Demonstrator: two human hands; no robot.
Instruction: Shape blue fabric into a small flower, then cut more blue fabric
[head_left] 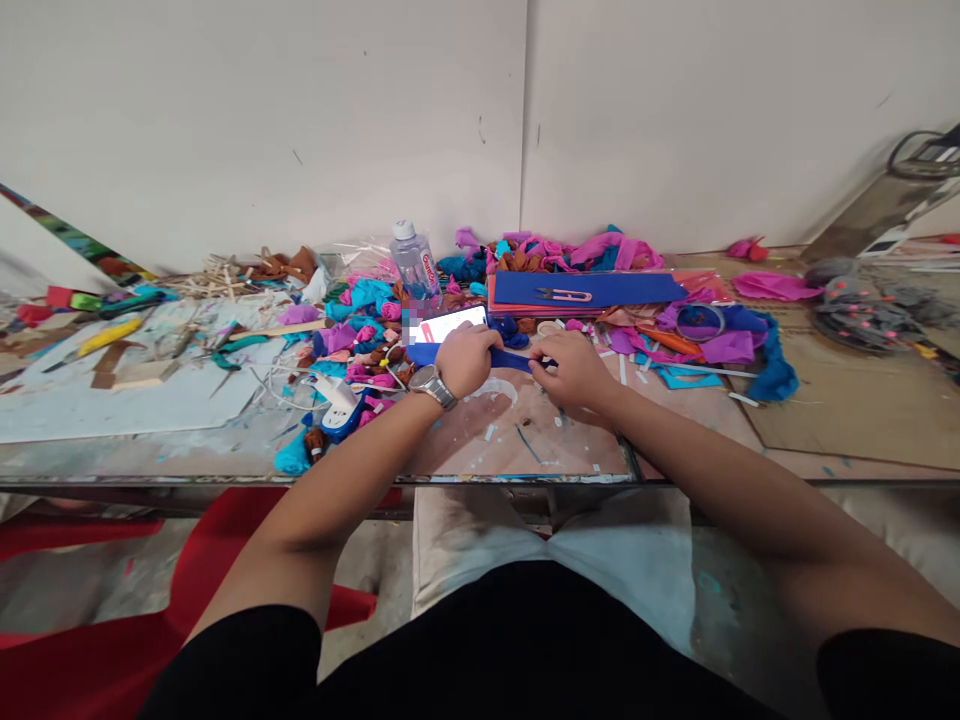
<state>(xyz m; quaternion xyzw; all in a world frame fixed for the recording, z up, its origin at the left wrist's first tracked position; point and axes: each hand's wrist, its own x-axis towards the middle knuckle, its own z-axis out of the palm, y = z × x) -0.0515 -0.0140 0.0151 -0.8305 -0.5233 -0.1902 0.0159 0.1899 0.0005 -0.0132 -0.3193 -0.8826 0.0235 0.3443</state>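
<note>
A dark blue strip, seemingly crepe paper (513, 359), stretches between my two hands just above the table. My left hand (465, 362), with a metal watch at the wrist, is closed on its left part. On the right end, thumb and fingers of my right hand (571, 370) are pinched. Behind my left hand a lit phone (451, 325) lies partly covered. Past my right hand a flat blue sheet (622, 289) rests on red-orange sheets, and small thread snips (564, 295) lie on it.
A clear water bottle (415, 262) stands behind the phone. Crumpled coloured paper pieces (360, 335) heap around a blue-and-white power socket (341, 412) at left. A tape roll (700, 321) sits at right. Farther left are pliers (225, 359) and a yellow cutter (109, 336).
</note>
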